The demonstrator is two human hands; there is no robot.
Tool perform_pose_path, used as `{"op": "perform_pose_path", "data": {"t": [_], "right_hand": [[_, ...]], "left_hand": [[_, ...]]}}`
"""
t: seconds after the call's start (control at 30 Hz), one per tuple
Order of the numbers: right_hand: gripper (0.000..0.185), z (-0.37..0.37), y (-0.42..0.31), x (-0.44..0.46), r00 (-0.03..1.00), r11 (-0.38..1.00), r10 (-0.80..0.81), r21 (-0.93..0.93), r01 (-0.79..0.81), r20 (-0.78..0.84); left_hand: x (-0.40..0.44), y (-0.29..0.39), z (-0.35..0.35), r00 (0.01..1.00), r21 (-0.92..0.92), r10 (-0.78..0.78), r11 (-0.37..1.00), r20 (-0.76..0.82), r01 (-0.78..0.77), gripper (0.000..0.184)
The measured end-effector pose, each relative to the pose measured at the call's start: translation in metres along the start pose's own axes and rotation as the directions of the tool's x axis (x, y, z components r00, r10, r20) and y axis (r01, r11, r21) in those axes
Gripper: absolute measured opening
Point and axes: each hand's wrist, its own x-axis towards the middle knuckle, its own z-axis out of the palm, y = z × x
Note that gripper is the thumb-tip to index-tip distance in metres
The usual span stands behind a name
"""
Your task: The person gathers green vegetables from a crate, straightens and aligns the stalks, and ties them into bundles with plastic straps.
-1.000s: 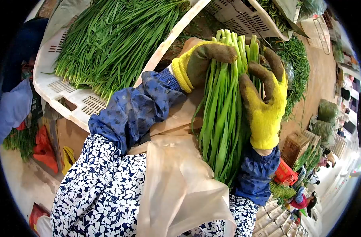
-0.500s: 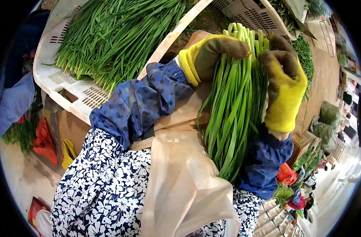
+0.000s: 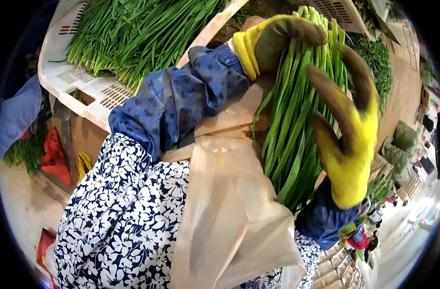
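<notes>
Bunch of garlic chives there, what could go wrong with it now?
The bunch of garlic chives might slip apart: only the left hand clearly grips it, near the top, and no tie shows around it. The right hand, close by with fingers spread, could snag and bend some leaves.

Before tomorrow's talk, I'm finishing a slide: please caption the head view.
Gloved left hand grips a bunch of greens near its stem ends, right hand open alongside.
</notes>
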Motion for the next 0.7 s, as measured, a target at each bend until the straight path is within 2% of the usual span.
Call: {"op": "perform_pose_path", "data": {"t": [0.07,0.1,0.13,0.2,0.27,0.3,0.33,0.37,0.4,0.5,0.53,0.6,0.63,0.67,0.7], "right_hand": [[0.051,0.007,0.011,0.004,0.997,0.991,-0.065,-0.118,0.070,0.040],[0.046,0.005,0.015,0.002,0.996,0.987,-0.081,-0.136,0.084,0.027],[0.042,0.006,0.019,0.003,0.993,0.983,-0.122,-0.136,0.121,0.002],[0.032,0.009,0.027,0.006,0.978,0.971,-0.202,-0.142,0.194,-0.047],[0.026,0.014,0.032,0.008,0.967,0.988,-0.081,0.107,0.110,-0.242],[0.016,0.020,0.030,0.009,0.935,0.941,0.066,0.334,0.057,-0.348],[0.014,0.021,0.027,0.010,0.888,0.830,0.276,0.557,-0.027,-0.368],[0.014,0.019,0.028,0.015,0.848,0.767,0.385,0.638,-0.074,-0.364],[0.014,0.017,0.031,0.022,0.798,0.691,0.490,0.714,-0.111,-0.350],[0.024,0.021,0.062,0.035,0.813,0.836,0.420,0.521,-0.172,-0.404],[0.022,0.022,0.062,0.043,0.837,0.893,0.331,0.431,-0.130,-0.435],[0.024,0.020,0.085,0.046,0.906,0.993,0.083,-0.040,-0.110,-0.415],[0.027,0.025,0.098,0.050,0.886,0.975,-0.113,-0.223,0.010,-0.451],[0.027,0.028,0.093,0.052,0.891,0.976,-0.101,-0.216,0.004,-0.442],[0.019,0.029,0.081,0.060,0.847,0.964,0.160,0.266,-0.023,-0.507]], "left_hand": [[0.001,-0.004,0.000,0.993,-0.059,0.085,0.995,0.082,-0.081,0.025],[0.004,-0.005,0.012,0.994,0.060,0.103,0.993,0.043,-0.106,0.029],[-0.001,-0.002,0.014,0.993,0.066,0.112,0.991,0.039,-0.114,0.029],[-0.006,0.002,0.018,0.999,0.067,0.040,0.997,-0.010,-0.040,0.030],[-0.002,0.002,0.011,1.000,0.064,0.001,0.998,-0.008,0.000,0.030],[-0.004,0.002,0.010,0.998,0.088,0.010,0.996,-0.059,-0.005,0.031],[-0.006,-0.001,0.009,0.994,0.111,0.014,0.994,-0.109,-0.002,0.031],[-0.010,0.005,0.025,0.981,0.061,-0.027,0.997,-0.191,0.039,0.023],[-0.015,0.008,0.028,0.984,0.096,-0.023,0.995,-0.175,0.040,0.023],[-0.015,0.010,0.037,0.990,0.155,-0.023,0.987,-0.139,0.045,0.025],[-0.015,0.010,0.038,0.991,0.172,-0.027,0.984,-0.129,0.049,0.026],[-0.014,0.011,0.041,0.993,0.204,-0.019,0.978,-0.116,0.043,0.027],[-0.014,0.010,0.041,0.993,0.218,-0.016,0.975,-0.114,0.041,0.028],[-0.014,0.010,0.041,0.993,0.227,-0.012,0.973,-0.115,0.038,0.029],[-0.013,0.010,0.041,0.993,0.240,-0.012,0.970,-0.114,0.039,0.030]]}}
